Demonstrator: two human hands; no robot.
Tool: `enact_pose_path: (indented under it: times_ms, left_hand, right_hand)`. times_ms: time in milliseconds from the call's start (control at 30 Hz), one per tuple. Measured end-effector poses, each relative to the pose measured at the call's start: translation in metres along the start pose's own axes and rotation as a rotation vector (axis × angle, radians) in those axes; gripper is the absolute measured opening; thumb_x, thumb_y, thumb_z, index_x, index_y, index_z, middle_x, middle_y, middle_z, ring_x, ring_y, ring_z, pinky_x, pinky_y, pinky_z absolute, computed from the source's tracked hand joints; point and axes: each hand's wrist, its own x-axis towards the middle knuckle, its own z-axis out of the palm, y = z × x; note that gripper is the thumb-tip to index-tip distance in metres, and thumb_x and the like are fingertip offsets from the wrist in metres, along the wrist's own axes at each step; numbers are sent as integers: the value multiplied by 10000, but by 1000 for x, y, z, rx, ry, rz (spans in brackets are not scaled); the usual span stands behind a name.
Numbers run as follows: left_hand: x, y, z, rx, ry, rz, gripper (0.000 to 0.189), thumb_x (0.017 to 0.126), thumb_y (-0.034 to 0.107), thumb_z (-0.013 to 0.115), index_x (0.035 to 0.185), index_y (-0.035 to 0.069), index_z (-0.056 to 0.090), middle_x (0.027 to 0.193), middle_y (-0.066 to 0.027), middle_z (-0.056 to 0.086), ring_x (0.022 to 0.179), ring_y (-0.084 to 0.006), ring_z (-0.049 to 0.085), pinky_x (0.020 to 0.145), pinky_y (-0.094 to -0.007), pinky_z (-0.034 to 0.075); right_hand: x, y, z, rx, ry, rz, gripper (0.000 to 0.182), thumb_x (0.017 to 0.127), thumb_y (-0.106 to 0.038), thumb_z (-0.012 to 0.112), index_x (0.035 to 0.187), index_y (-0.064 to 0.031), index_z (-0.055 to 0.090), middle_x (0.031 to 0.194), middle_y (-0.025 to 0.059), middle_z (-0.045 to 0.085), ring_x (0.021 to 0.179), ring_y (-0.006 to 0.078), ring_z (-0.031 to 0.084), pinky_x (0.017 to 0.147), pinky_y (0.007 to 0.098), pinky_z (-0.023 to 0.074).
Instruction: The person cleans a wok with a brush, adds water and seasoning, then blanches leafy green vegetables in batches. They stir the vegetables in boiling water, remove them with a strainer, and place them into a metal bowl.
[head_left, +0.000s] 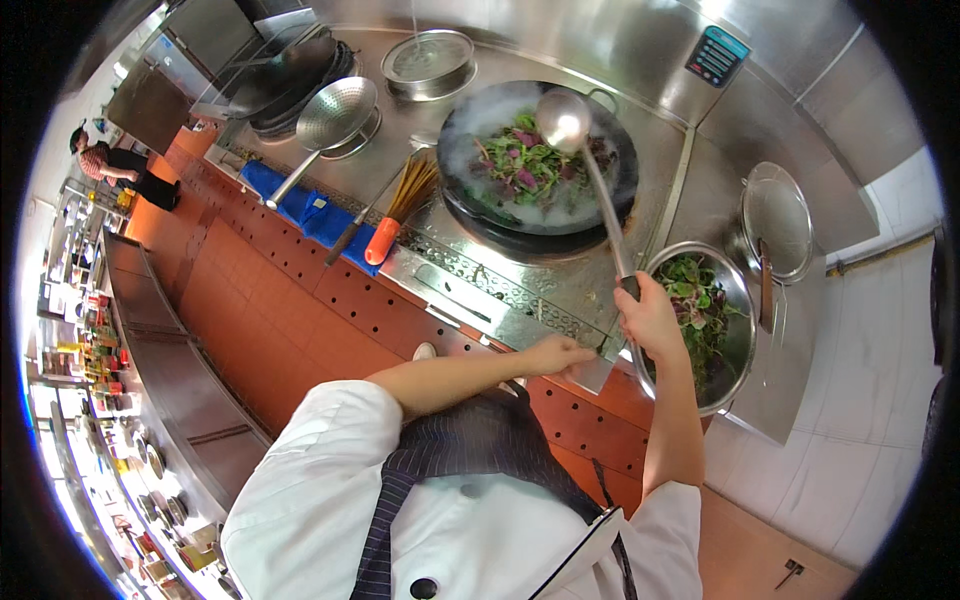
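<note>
My right hand (654, 319) grips the dark handle end of a long metal ladle (562, 124). The ladle's bowl is over the far right part of a black wok (465, 180). In the wok, leafy greens (525, 161) with purple-red leaves lie amid rising steam. My left hand (559, 356) is low at the stove's front edge, beside a small dark fitting. Its fingers are blurred, and whether they touch anything is unclear. Just right of my right hand stands a steel bowl (739, 375) of similar raw greens (697, 307).
Left of the wok are a bamboo wok brush (412, 187) with an orange handle, blue cloth (281, 195) and a perforated skimmer (337, 112). Water runs into a round pan (427, 56) behind. A mesh strainer (780, 217) stands right. Another person (124, 165) is far left.
</note>
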Motion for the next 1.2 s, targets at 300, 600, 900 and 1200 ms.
enact_pose_path:
  times_ms: [300,600,900,1200]
  left_hand:
    - [-192,-168,-236,-493,820,-204,326,902,292,597,994,-21,600,790,-128,625,617,-198,641,539,-347,552]
    - [-275,-143,-411,470,1390,32,387,843,251,605,1146,29,510,1088,-157,547,959,-327,556,817,-419,456]
    - [-208,-38,-528,1043,1114,-248,786,738,238,689,1394,50,297,1445,-259,248,1307,-423,302,1050,-484,333]
    - [-184,-35,-571,1006,1013,-414,455,821,136,559,1208,-55,413,1084,-257,615,1010,-387,617,904,-408,494]
  right_hand:
    - [67,-23,115,-175,37,162,125,853,-96,536,796,15,536,598,85,514,441,181,494,389,348,371]
    - [122,-61,144,-945,441,-30,679,849,-104,539,1402,97,200,888,308,627,845,436,613,715,485,488]
    - [21,-115,215,-1158,259,162,658,798,-44,550,1416,-31,323,856,263,644,816,407,639,721,467,524]
    - [19,-49,220,-851,294,114,634,777,-5,550,1382,-4,360,890,273,640,827,432,623,756,483,501]
